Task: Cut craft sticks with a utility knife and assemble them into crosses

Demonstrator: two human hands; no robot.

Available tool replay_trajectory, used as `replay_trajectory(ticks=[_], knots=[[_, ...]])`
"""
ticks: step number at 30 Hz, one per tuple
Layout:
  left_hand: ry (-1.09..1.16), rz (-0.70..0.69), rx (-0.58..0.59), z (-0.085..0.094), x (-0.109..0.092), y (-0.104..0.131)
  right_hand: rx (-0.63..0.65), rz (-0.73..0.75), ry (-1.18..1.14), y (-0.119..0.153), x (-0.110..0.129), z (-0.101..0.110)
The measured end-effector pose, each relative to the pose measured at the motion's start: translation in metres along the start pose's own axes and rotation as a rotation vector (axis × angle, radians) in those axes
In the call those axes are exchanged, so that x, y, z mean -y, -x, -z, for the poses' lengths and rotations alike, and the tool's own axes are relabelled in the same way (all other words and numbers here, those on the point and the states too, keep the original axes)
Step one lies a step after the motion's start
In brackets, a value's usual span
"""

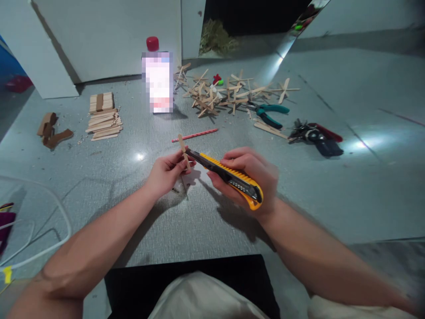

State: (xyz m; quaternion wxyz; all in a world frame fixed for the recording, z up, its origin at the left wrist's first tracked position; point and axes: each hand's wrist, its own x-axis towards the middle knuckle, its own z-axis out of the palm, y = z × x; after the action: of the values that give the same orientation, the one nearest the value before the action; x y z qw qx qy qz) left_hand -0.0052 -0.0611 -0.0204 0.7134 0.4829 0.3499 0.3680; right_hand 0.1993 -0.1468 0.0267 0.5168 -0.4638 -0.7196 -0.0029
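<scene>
My left hand pinches a wooden craft stick between thumb and fingers, the stick standing nearly upright. Wrapped in my right hand is a yellow and black utility knife. Its tip points up and left and meets the middle of the stick; whether the blade cuts into the wood I cannot tell. Just beyond the hands lies a red patterned pencil. Under the left hand, a small clear piece with dark markings, perhaps a ruler, is partly hidden.
Bundled and loose craft sticks lie at left beside brown cardboard pieces. A bright phone stands behind. Crossed sticks pile at the back, near teal pliers and a dark multi-tool. A white cable loops at left.
</scene>
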Motion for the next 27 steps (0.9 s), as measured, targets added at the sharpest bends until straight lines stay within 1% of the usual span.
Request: replay_trajectory(ticks=[3,9,11,18,22,25,27], knots=[[0.002,-0.001,-0.023,0.0006,-0.0001,-0.0012,-0.009,-0.024,-0.023,0.0004,-0.0006,-0.0005],[0.002,-0.022,-0.105,-0.0034,-0.0033,-0.0017,-0.113,-0.046,-0.055,0.0021,-0.005,0.0007],[0.004,-0.027,-0.122,-0.0053,-0.0045,-0.0011,-0.122,-0.048,-0.056,0.002,-0.0048,0.0008],[-0.04,-0.035,-0.136,-0.0077,-0.0072,0.0011,-0.02,0.111,0.015,-0.0006,0.0008,-0.0038],[-0.083,-0.051,-0.118,-0.0077,-0.008,0.0025,-0.007,0.134,0.065,-0.0005,0.0028,-0.0047],[-0.064,-0.056,-0.095,-0.0077,-0.0088,0.0027,0.008,0.14,0.085,0.0004,0.003,-0.0044],[-0.058,-0.052,-0.105,-0.0077,-0.0087,0.0016,0.02,0.145,0.087,0.0011,0.003,-0.0041]])
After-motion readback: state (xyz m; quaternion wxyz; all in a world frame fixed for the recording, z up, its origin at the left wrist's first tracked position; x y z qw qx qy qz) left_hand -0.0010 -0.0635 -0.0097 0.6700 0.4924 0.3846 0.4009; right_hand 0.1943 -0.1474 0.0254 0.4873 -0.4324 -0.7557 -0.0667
